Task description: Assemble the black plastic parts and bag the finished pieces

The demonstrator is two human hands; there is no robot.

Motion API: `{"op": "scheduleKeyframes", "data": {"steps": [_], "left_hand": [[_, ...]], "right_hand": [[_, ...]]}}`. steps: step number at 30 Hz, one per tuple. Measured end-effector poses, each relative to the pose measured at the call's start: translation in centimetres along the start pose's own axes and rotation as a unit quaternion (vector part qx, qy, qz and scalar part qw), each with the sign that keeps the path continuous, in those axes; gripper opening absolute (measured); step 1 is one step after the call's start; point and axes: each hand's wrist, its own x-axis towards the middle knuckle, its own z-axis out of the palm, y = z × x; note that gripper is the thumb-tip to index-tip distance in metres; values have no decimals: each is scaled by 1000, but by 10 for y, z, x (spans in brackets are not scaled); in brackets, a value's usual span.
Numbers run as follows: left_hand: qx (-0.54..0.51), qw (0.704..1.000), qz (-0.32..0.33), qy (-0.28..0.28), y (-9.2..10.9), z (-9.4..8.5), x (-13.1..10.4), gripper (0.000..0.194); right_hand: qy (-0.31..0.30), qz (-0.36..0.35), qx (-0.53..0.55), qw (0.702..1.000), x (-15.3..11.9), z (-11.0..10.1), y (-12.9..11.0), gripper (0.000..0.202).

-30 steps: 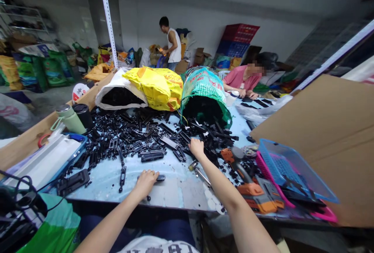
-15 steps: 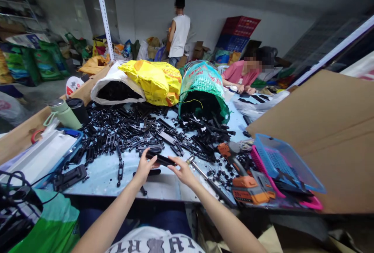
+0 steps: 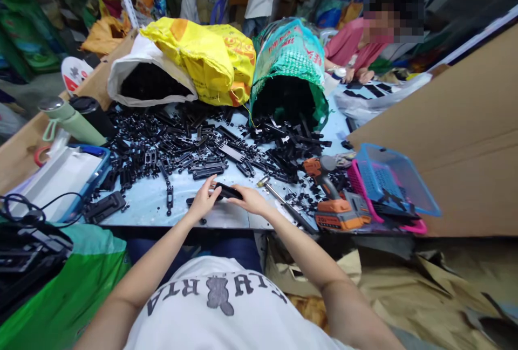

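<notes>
Head view: a black part (image 3: 229, 191) is held near the front edge of the surface (image 3: 144, 205), its left end gripped by the partly curled left hand (image 3: 204, 199), its right end by the partly closed right hand (image 3: 251, 199). A hammer (image 3: 284, 203) and a cordless drill (image 3: 339, 211) are noted to the right; loose black pieces (image 3: 178, 142) are spread beyond.

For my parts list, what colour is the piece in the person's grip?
The piece is black, clearest in head view.
</notes>
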Motion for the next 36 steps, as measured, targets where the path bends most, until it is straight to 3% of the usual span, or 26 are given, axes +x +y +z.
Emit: {"op": "scheduleKeyframes", "data": {"steps": [2, 4, 6, 9, 11, 13, 15, 17, 21, 25, 28, 30, 31, 33, 35, 36], "left_hand": [[147, 987, 54, -47, -14, -4, -1, 40], [263, 954, 89, -109, -24, -6, -2, 34], [330, 927, 98, -148, -29, -4, -2, 30], [373, 910, 101, -152, -29, 1, -3, 30], [383, 906, 105, -149, -28, 2, -4, 31], [389, 903, 109, -144, -27, 3, -5, 31], [395, 901, 113, -139, -28, 4, -6, 30], [400, 899, 119, -134, -29, 4, -5, 30], [398, 899, 128, -129, -32, 6, -4, 30], [361, 918, 123, -105, -30, 2, -8, 32], [248, 963, 96, -28, -20, 0, -9, 36], [116, 992, 41, 17, -10, 4, -6, 38], [33, 999, 2, 27, -4, 8, -3, 41], [-135, 987, -86, 28, 7, 17, 5, 47], [-240, 956, -166, 26, 16, 27, 9, 51], [-254, 947, -197, 18, 20, 29, 8, 50]], "right_hand": [[-34, 54, -40, 997, 1, -1, 15, 53], [-35, 79, -32, 996, 8, -4, 29, 50], [35, 72, 15, 997, 19, -10, 44, 46], [209, 72, 16, 975, 44, -31, 69, 42], [287, 122, -60, 948, 61, -54, 90, 40], [328, 214, -147, 908, 77, -78, 112, 38], [343, 301, -212, 864, 92, -101, 130, 38], [347, 321, -265, 840, 105, -117, 142, 40], [285, 229, -307, 879, 128, -138, 149, 44], [254, 242, -272, 896, 135, -148, 145, 31], [302, 249, -179, 903, 119, -127, 128, 28], [305, 206, -18, 929, 98, -93, 103, 34], [278, 167, 74, 943, 85, -71, 88, 38], [202, 97, 215, 950, 54, -27, 52, 49], [152, 52, 226, 961, 21, 5, 20, 51], [144, 31, 181, 972, 6, 13, 9, 48]]}}
